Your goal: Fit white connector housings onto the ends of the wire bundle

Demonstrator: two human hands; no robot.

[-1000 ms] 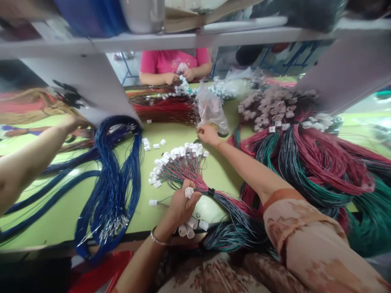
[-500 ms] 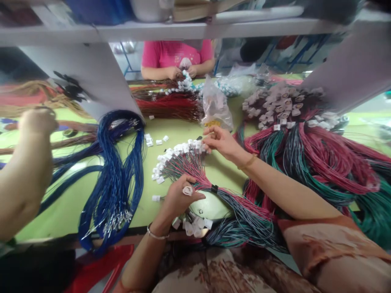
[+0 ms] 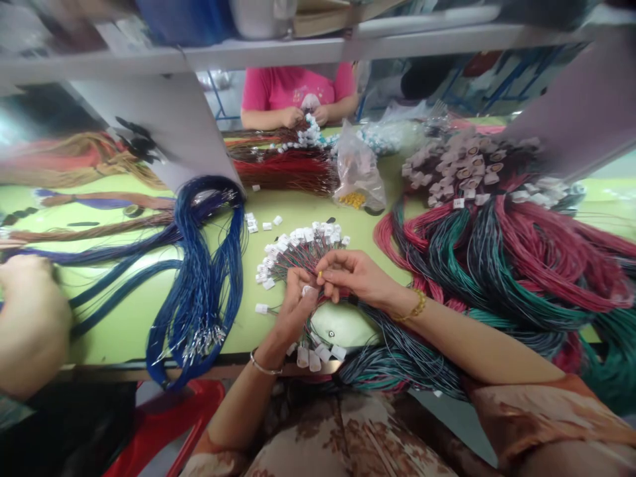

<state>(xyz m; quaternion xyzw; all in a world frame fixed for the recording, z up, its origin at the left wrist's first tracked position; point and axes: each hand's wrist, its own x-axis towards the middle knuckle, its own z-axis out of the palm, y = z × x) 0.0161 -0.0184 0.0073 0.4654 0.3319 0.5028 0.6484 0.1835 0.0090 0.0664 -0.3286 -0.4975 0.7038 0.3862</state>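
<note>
Your green desk (image 3: 243,334) ended in a near edge at six o'clock from your hands. The red-and-green wire heap (image 3: 536,265) took up three o'clock; the blue bundle (image 3: 193,265) lay at nine, past a bare strip. Fanned wires (image 3: 293,252) spread at eleven. Your left hand (image 3: 297,305) had its fingers clamped on a white connector (image 3: 309,291); your right hand (image 3: 352,271) pinched a yellow piece (image 3: 320,273) at the connector's one o'clock.

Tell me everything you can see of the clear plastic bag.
The clear plastic bag looks thin and crumpled, with small yellow pieces gathered at its bottom. It sits on the green tabletop beyond the right hand, beside red wires. No hand touches it; whether the wires do is unclear.
</note>
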